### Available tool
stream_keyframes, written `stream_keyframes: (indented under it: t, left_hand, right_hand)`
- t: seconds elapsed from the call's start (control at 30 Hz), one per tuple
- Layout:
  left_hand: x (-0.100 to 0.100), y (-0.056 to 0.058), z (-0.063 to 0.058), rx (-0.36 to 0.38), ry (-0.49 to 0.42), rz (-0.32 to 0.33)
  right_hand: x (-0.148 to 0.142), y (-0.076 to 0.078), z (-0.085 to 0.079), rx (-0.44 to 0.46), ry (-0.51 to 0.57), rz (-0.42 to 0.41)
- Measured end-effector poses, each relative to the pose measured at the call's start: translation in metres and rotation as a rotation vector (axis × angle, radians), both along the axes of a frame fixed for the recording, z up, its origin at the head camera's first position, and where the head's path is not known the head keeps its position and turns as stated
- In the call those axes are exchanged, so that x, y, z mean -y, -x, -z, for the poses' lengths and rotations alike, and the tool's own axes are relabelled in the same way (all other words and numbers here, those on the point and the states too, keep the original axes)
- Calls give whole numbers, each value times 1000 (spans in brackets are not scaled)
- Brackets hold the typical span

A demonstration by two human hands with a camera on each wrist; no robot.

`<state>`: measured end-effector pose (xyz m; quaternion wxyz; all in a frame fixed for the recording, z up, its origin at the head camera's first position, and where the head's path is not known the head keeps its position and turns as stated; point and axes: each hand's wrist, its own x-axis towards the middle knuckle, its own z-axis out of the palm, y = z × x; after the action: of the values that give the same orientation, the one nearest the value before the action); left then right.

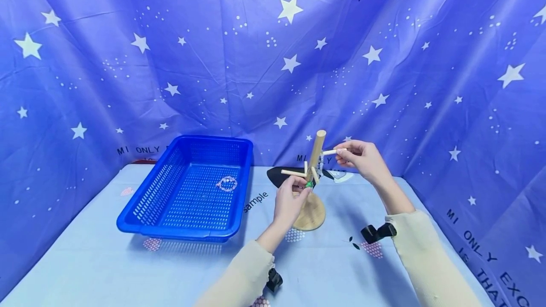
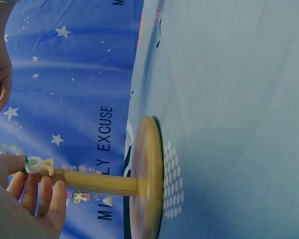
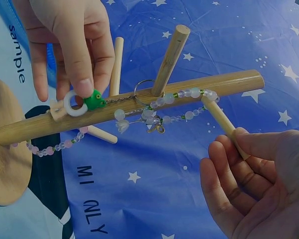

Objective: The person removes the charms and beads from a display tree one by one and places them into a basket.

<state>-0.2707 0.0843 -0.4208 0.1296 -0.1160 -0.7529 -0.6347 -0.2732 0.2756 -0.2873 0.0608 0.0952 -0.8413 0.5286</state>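
A wooden stand (image 1: 316,155) with a round base and several side pegs stands upright on the table. My left hand (image 1: 291,199) pinches the green charm (image 3: 94,100) of a keychain, which has a white ring (image 3: 73,104) beside the charm. The keychain's metal ring (image 3: 143,92) loops about an upper peg (image 3: 171,57). On the other side, my right hand (image 1: 362,159) pinches the end of another peg (image 3: 224,119). A bracelet of pale beads (image 3: 191,93) hangs on that peg near the post. Lower on the stand hangs a pink bead bracelet (image 3: 54,149).
Left of the stand sits a blue plastic basket (image 1: 183,235) with a beaded bracelet (image 1: 229,184) lying inside. A light printed cloth (image 1: 332,269) covers the table. Behind it hangs a blue star-patterned curtain (image 1: 239,60).
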Motion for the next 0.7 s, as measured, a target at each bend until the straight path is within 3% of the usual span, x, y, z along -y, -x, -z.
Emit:
stream_keyframes:
  t: [0.2, 0.43, 0.7]
  left_hand:
    - [0, -4, -3, 15, -42, 58]
    - [-1, -7, -9, 68, -165, 168]
    - [-1, -4, -14, 36, -228, 180]
  right_hand:
    - [0, 0, 0, -5, -1, 0]
    - [0, 0, 0, -9, -18, 5]
    - [0, 1, 2, -11, 27, -19]
